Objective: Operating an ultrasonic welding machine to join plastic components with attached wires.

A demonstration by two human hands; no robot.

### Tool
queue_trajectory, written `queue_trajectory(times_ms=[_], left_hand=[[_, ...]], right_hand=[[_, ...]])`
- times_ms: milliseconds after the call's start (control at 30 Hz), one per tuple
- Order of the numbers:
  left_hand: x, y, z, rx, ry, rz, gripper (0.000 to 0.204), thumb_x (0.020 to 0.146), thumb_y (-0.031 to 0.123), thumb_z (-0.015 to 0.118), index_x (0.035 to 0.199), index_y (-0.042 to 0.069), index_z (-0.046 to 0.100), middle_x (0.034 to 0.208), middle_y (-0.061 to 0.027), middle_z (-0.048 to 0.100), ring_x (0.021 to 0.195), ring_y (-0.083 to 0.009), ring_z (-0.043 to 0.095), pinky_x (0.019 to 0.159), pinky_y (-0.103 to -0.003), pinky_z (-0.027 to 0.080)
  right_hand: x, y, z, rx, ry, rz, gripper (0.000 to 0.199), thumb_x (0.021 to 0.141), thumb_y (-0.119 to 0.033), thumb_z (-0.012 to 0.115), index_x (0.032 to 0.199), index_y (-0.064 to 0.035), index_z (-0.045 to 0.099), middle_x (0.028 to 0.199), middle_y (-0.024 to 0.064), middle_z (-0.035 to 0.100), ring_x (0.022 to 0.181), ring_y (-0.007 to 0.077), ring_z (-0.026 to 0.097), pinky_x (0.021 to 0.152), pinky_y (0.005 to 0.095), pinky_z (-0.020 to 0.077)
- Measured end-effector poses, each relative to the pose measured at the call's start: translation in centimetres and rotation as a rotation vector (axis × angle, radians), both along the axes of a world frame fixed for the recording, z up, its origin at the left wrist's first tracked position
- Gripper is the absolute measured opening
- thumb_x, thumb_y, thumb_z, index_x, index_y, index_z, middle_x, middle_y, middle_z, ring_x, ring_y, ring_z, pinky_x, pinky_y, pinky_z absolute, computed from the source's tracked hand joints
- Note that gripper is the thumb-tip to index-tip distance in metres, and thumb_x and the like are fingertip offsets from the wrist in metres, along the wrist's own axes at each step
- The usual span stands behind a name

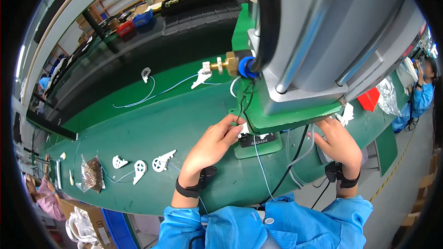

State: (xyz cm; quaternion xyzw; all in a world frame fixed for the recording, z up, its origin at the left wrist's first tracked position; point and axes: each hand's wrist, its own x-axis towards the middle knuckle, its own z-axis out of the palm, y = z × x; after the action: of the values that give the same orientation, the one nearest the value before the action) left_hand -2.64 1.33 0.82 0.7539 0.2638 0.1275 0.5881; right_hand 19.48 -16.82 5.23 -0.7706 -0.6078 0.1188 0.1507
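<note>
The person's left hand (210, 145) pinches a small white plastic part (244, 129), seemingly mid-work; half-curled right hand (340, 144), grip unclear; white wheel-shaped plastic pieces (140, 168) lie untouched at eight o'clock

left hand (210, 142) holds a white part (244, 129) by the grey machine (332, 32), right hand (340, 144) near its green plate (286, 121)

1 fisheye cam, head-mtd, facing dn, close

Green workbench (138, 127) beneath left hand (210, 144) and right hand (340, 144), grey floor (406, 170) and yellow line (393, 169) right of both, lit tube lamp (20, 61) far left of both
</note>
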Motion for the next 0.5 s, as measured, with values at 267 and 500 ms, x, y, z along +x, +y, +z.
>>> queue_trajectory(times_ms=[267, 500], left_hand=[[-1.5, 6.9, -0.3, -0.296, -0.328, 0.254, 0.024, 0.090, 0.022, 0.044, 0.101, 0.007, 0.058, 0.071, 0.0085, 0.046, 0.061, -0.0005, 0.036, 0.051, -0.017, 0.032], [10.4, 18.5, -6.9, 0.277, -0.042, 0.092, 0.051, 0.089, 0.037, 0.039, 0.126, 0.002, 0.039, 0.103, -0.0109, 0.059, 0.099, -0.0195, 0.049, 0.078, -0.033, 0.042]], right_hand=[[1.1, -1.5, -2.4, -0.004, 0.000, -0.140, 0.044, 0.081, -0.021, 0.054, 0.118, 0.0019, 0.045, 0.095, 0.0248, 0.056, 0.085, 0.0391, 0.054, 0.074, 0.0411, 0.0439], [0.9, -2.9, -3.3, -0.095, 0.038, -0.224, 0.049, 0.081, -0.024, 0.055, 0.121, 0.0014, 0.042, 0.092, 0.0239, 0.057, 0.084, 0.0395, 0.055, 0.074, 0.0417, 0.0441]])
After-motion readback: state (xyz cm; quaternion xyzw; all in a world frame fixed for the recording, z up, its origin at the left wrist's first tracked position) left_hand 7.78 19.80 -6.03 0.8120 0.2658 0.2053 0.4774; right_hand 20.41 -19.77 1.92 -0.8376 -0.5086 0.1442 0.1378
